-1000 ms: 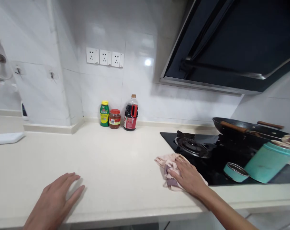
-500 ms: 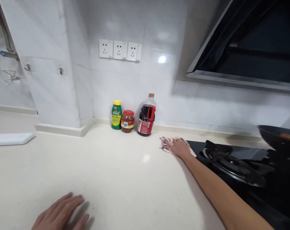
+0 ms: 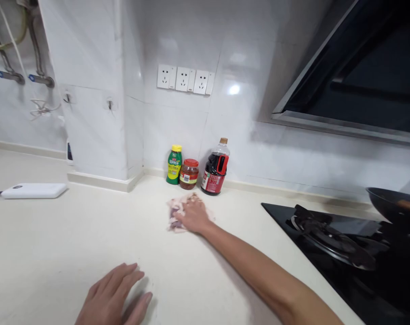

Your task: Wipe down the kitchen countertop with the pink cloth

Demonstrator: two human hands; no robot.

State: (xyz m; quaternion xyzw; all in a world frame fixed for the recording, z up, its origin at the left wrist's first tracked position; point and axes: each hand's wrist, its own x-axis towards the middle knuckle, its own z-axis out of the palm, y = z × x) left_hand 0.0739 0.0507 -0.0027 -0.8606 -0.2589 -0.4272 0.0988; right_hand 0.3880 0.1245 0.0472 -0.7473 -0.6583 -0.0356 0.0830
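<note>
Wiping seems partway through. Well in front of the red-handled sauce bottle (image 3: 213, 178), to its left, the left hand (image 3: 112, 293) is empty, its fingers loose. Near the bottle's front left, the pink cloth (image 3: 173, 207) is on the counter (image 3: 123, 234), held by the right hand (image 3: 194, 215). It isn't put away yet; which spots are done, I can't tell.

My right forearm (image 3: 249, 266) is bare and extended diagonally forward and leftward. My right hand (image 3: 193, 217) faces palm down; blur softens its fingers (image 3: 192, 206). My left hand (image 3: 110, 294) is nearer me, palm down, fingers loosely curved, thumb (image 3: 140, 309) apart.
</note>
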